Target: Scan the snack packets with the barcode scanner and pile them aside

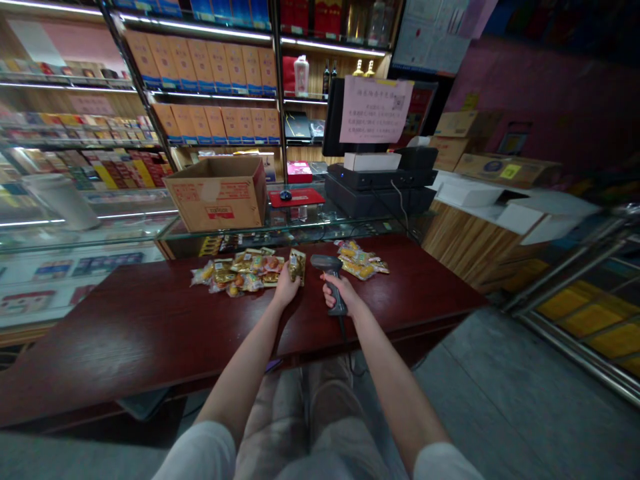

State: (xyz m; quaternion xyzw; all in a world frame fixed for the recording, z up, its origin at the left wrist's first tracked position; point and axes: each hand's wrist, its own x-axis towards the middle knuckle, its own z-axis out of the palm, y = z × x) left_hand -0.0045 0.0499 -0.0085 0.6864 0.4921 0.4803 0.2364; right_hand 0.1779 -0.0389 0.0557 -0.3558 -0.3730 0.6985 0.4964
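One small gold foil snack packet (297, 265) stands nearly upright in the closed grip of the left hand (287, 288), just above the dark red wooden tabletop (150, 340). Just beside it, the right hand (339, 293) holds a closed grip around one dark grey pistol-grip barcode scanner (331, 280), whose black cord (343, 332) runs down past the tabletop's edge. Two heaps of foil snack packets lie on the tabletop: a larger one (237, 273) left of the left hand, too overlapped to count, and a smaller one (357, 260) right of the scanner. Beyond them, one open brown cardboard box (215, 197) and one black cash register (380, 190) stand on a glass display counter (320, 223).
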